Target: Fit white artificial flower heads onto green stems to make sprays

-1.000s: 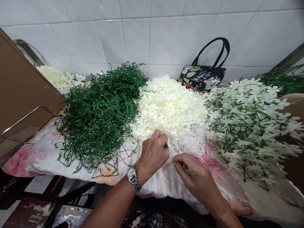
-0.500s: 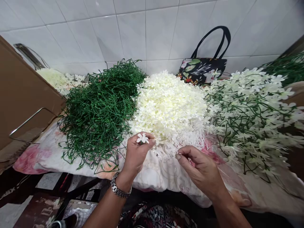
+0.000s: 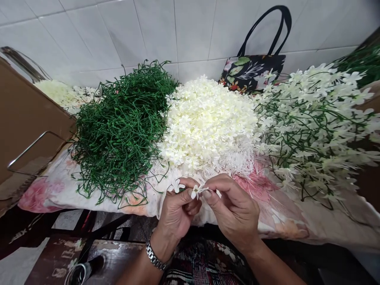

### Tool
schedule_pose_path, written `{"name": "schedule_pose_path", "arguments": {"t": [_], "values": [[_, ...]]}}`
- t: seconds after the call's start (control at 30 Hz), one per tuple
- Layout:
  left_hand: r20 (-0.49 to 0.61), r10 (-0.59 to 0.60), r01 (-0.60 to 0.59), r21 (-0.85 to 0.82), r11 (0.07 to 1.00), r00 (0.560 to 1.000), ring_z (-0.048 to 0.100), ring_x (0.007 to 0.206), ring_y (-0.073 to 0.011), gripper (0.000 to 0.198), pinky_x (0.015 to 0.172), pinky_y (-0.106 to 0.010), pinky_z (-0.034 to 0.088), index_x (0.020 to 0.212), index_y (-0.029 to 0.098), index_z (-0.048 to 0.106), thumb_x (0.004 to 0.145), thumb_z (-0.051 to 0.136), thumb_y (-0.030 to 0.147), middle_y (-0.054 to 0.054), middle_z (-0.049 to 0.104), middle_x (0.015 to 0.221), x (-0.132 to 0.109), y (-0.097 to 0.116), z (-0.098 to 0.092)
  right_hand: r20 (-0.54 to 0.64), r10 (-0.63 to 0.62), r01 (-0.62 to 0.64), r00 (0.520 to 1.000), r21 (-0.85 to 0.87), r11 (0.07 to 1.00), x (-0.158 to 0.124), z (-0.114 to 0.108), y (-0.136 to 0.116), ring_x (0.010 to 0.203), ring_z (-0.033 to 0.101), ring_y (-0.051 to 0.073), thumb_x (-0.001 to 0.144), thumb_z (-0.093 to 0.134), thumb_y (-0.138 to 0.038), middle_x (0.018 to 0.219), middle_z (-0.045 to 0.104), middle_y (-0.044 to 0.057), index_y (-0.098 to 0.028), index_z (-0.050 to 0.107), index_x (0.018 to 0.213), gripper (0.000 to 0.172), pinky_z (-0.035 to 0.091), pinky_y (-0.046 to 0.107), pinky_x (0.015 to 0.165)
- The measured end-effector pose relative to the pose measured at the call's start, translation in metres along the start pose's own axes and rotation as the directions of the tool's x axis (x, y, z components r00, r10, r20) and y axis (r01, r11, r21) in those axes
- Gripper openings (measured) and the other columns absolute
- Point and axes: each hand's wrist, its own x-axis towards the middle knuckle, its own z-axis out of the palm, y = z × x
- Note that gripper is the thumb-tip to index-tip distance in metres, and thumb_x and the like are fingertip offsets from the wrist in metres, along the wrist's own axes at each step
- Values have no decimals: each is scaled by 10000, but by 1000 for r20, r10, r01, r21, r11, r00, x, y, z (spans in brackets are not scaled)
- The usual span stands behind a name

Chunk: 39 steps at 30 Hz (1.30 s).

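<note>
My left hand (image 3: 179, 211), a metal-band watch on its wrist, is closed around white artificial flowers. One flower (image 3: 176, 186) pokes out above the curled fingers, and a second blossom (image 3: 195, 191) sits at the thumb tip. My right hand (image 3: 233, 208) pinches a thin white stamen strand (image 3: 204, 189) against that second blossom, so both hands meet at the fingertips. Any green stem inside my left hand is mostly hidden. Just beyond the hands lie a heap of loose white blossoms (image 3: 208, 118) and a pile of white stamen strands (image 3: 237, 156).
Tangled green plastic stems (image 3: 121, 130) are heaped on the left. Assembled white flower sprays (image 3: 320, 130) spread on the right. A black floral handbag (image 3: 252, 73) leans on the tiled wall. A cardboard box (image 3: 29, 122) borders the left; a flowered cloth (image 3: 97, 206) covers the surface.
My right hand has moved left with the white strand to meet my left hand. A blossom now shows at the left thumb tip. The view has tilted down slightly.
</note>
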Motion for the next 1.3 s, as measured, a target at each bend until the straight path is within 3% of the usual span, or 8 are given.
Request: {"name": "schedule_pose_path", "arguments": {"t": [0.2, 0.33, 0.43, 0.77, 0.97, 1.07, 1.2, 1.3], "values": [[10, 51, -51, 18, 999, 999, 265, 369, -9, 335, 373, -131, 214, 588, 138, 543, 464, 840, 230, 96, 358, 416, -3, -8, -5, -34, -130, 125, 991, -121, 985, -3, 3, 1, 631, 556, 100, 796, 552, -55, 698, 588, -9, -196, 564, 830, 146, 463, 221, 550], [-11, 104, -103, 53, 993, 995, 356, 407, -20, 345, 413, -136, 286, 602, 134, 594, 420, 865, 248, 65, 470, 475, -4, -11, -8, -31, -157, 150, 987, -172, 974, -6, 4, -1, 627, 563, 108, 799, 550, -55, 699, 592, -2, -203, 563, 849, 156, 471, 226, 528], [-2, 141, -140, 93, 986, 990, 344, 403, -21, 313, 413, -143, 291, 590, 133, 631, 431, 861, 272, 61, 474, 457, -5, -11, -10, -8, -170, 165, 985, -189, 968, -7, 3, -2, 617, 563, 107, 795, 553, -51, 700, 593, 3, -200, 567, 845, 158, 469, 221, 515], [-6, 262, -255, 202, 945, 965, 409, 456, -55, 234, 448, -179, 356, 552, 140, 651, 469, 840, 250, 39, 516, 495, -7, -13, -17, 46, -103, 109, 994, -170, 979, -11, 3, 3, 615, 557, 105, 791, 579, -68, 724, 580, 5, -204, 611, 849, 151, 456, 212, 495], [-8, 261, -254, 198, 947, 965, 442, 480, -63, 206, 481, -185, 371, 563, 154, 652, 499, 824, 246, 40, 540, 517, -8, -13, -19, 178, 0, 25, 984, -140, 990, -12, -8, 5, 734, 575, 119, 827, 569, -151, 806, 582, 16, -207, 594, 949, 136, 500, 245, 638], [-11, 255, -246, 219, 944, 967, 421, 453, -68, 193, 468, -200, 360, 578, 162, 654, 519, 810, 260, 46, 516, 487, -8, -14, -19, 225, 48, -5, 973, -186, 983, -10, -13, 5, 774, 570, 145, 806, 609, -279, 911, 590, 48, -196, 536, 1109, 322, 511, 288, 681], [47, 309, -310, 268, 912, 950, 427, 483, -75, 178, 492, -211, 355, 570, 151, 660, 566, 786, 276, 25, 537, 516, -11, -16, -20, 243, 0, 47, 970, -187, 981, -8, -13, 5, 678, 579, 119, 834, 560, -172, 775, 606, 11, -204, 585, 957, 130, 492, 244, 609], [103, 261, -280, 268, 922, 960, 363, 441, -60, 198, 451, -201, 292, 629, 149, 682, 598, 763, 327, 42, 470, 456, -13, -14, -20, 213, -23, 70, 977, -214, 974, -8, -13, 4, 640, 582, 115, 833, 540, -130, 717, 603, 4, -198, 591, 880, 97, 476, 233, 569]]}}
